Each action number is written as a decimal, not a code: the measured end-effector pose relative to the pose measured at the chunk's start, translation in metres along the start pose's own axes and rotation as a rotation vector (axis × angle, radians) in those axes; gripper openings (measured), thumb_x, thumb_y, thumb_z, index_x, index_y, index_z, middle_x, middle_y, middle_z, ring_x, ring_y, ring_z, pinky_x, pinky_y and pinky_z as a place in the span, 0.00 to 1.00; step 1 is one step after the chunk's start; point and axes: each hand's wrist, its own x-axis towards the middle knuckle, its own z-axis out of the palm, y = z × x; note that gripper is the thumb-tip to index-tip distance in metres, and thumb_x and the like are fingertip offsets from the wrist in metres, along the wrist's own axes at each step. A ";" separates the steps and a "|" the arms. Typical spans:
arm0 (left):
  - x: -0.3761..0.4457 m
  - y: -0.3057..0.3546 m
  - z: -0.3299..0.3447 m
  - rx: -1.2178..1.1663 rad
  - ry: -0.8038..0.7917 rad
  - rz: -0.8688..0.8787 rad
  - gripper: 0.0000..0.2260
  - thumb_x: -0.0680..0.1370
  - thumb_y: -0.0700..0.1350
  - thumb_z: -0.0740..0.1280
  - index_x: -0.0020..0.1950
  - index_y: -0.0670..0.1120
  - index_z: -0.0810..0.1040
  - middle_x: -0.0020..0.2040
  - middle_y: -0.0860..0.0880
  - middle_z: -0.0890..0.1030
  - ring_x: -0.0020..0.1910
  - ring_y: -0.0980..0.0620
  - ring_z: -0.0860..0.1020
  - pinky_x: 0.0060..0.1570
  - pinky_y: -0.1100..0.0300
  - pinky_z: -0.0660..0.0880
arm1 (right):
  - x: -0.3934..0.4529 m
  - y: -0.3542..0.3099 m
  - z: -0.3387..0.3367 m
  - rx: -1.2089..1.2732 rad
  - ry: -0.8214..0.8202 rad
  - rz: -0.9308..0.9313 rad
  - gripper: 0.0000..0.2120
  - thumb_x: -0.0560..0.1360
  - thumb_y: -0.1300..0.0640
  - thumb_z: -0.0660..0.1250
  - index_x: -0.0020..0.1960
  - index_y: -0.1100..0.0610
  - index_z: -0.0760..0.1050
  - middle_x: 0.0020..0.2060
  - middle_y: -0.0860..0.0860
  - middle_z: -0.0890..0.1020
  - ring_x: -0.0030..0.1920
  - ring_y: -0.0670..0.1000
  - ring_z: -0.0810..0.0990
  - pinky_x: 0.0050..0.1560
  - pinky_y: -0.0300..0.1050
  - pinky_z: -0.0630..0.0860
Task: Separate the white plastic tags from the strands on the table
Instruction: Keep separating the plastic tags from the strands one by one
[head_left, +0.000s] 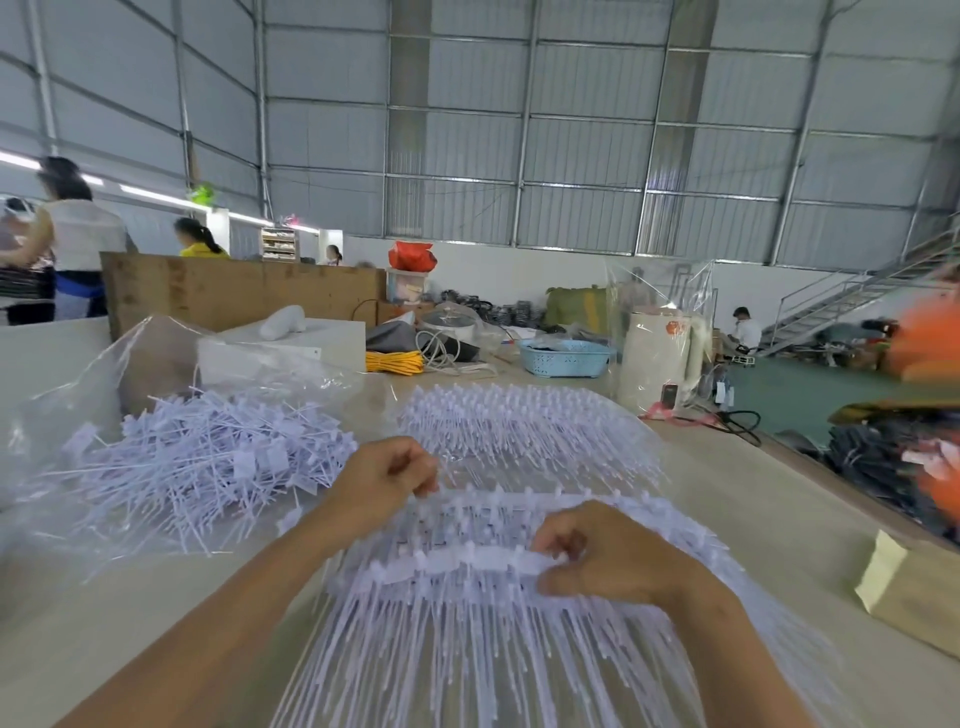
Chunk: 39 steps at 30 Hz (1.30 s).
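Left of the left hand (387, 480) lies a pile of loose tags (208, 462) on a bag (78, 395). That hand pinches the far edge of the tag strands (467, 582); the right hand (605, 558) pinches their near strip, just before it.
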 end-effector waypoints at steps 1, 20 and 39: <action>0.004 -0.003 0.001 0.101 0.035 0.002 0.06 0.79 0.40 0.65 0.42 0.45 0.79 0.37 0.54 0.82 0.37 0.61 0.79 0.38 0.70 0.72 | 0.000 0.002 0.001 -0.005 -0.072 0.036 0.06 0.69 0.57 0.74 0.43 0.51 0.78 0.33 0.41 0.75 0.29 0.35 0.72 0.34 0.27 0.67; 0.018 0.025 0.009 0.754 -0.216 0.144 0.15 0.73 0.45 0.68 0.39 0.56 0.60 0.38 0.58 0.69 0.40 0.54 0.71 0.43 0.58 0.63 | 0.013 0.023 0.010 -0.294 0.474 0.150 0.20 0.76 0.56 0.64 0.68 0.52 0.67 0.62 0.50 0.73 0.61 0.50 0.72 0.60 0.47 0.72; 0.008 0.028 -0.010 0.158 0.040 0.058 0.10 0.66 0.54 0.76 0.35 0.51 0.78 0.31 0.54 0.78 0.27 0.59 0.73 0.29 0.63 0.70 | -0.017 -0.004 -0.029 -0.544 1.235 0.088 0.14 0.69 0.55 0.58 0.44 0.53 0.83 0.39 0.54 0.81 0.43 0.58 0.76 0.48 0.54 0.68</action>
